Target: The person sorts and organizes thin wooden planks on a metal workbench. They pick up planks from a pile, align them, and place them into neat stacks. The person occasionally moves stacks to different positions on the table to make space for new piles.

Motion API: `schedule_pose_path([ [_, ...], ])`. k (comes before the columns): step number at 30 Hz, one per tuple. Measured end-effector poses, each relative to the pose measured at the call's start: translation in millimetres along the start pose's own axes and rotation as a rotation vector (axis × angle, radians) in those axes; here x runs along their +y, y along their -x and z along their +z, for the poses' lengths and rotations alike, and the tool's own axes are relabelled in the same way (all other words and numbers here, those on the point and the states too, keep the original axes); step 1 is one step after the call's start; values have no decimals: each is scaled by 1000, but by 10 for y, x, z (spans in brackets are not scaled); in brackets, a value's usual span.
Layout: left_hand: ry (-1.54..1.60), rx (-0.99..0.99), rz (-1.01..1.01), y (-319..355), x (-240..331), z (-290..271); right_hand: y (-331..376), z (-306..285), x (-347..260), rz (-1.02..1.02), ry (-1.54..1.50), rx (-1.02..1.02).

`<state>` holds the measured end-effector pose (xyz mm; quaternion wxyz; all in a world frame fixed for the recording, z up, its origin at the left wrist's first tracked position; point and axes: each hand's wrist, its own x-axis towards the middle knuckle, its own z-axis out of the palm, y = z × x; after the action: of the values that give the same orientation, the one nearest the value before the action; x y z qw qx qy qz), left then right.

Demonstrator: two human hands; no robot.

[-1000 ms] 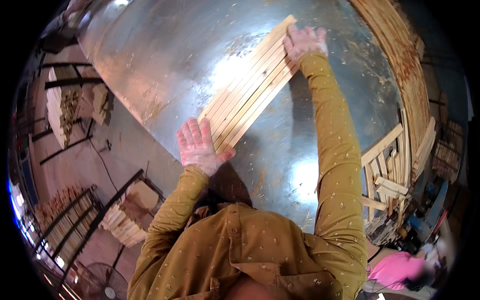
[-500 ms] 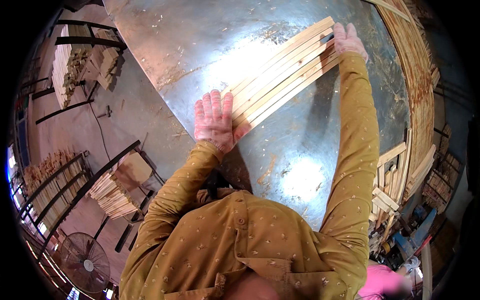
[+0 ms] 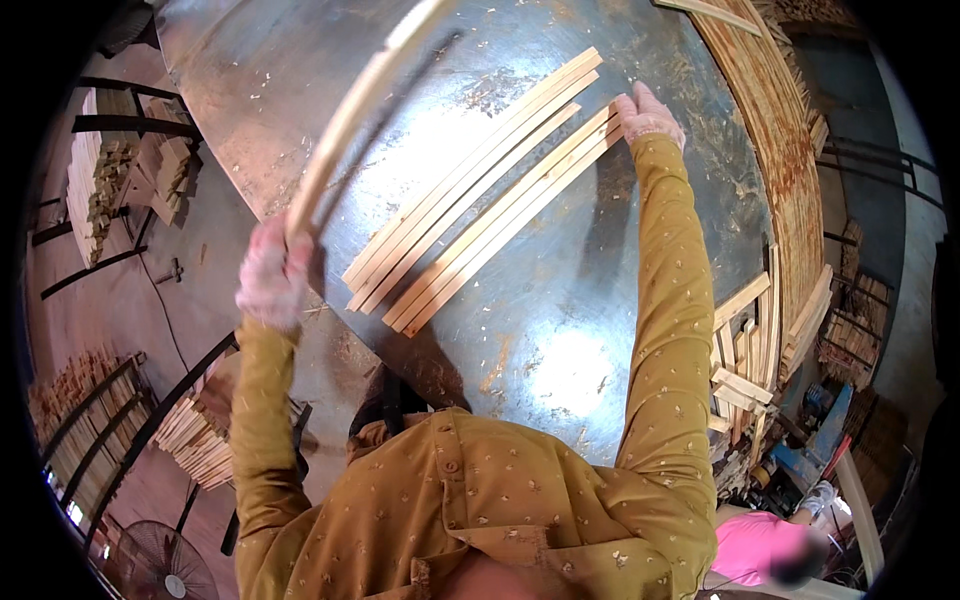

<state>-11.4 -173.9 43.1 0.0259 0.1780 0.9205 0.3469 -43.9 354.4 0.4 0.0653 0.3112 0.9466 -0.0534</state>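
Note:
In my left hand (image 3: 272, 275), which looks gloved and is blurred by motion, is a long pale wooden strip (image 3: 345, 120), held near its lower end. That strip slants up and away above the metal-topped table (image 3: 530, 350), casting a shadow on it. More wooden strips (image 3: 510, 218) lie side by side on the table, split into two groups with a gap between them. My right hand (image 3: 652, 115) is at the far end of the right-hand group, fingers stretched out and touching the strip ends. Its thumb is hidden.
Wooden boards (image 3: 790, 170) run along the table's right edge. Racks and stacks of lumber (image 3: 115, 190) stand on the floor at left, near a fan (image 3: 165, 570). A person in a pink top (image 3: 760, 548) is at lower right beside a blue machine (image 3: 825, 440).
My left hand has lifted one strip off the bunch and swung it left. The remaining strips have separated into two groups. My right hand stays at their far end.

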Motion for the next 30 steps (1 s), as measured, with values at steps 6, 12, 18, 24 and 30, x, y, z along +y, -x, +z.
schedule_pose_path([
  [6,-685,-162,-134,-576,-344,282,-298,304,156,-87,5,-2],
  [12,22,-134,494,392,242,810,-243,250,153,-120,-108,43],
  [18,-238,-267,380,666,556,1032,-64,77,-31,-255,-880,70],
  [24,-169,40,489,685,508,1051,1051,-58,-644,64,-1666,64],
  [30,63,-72,563,662,805,535,2501,-18,-1348,104,-1922,-253],
])
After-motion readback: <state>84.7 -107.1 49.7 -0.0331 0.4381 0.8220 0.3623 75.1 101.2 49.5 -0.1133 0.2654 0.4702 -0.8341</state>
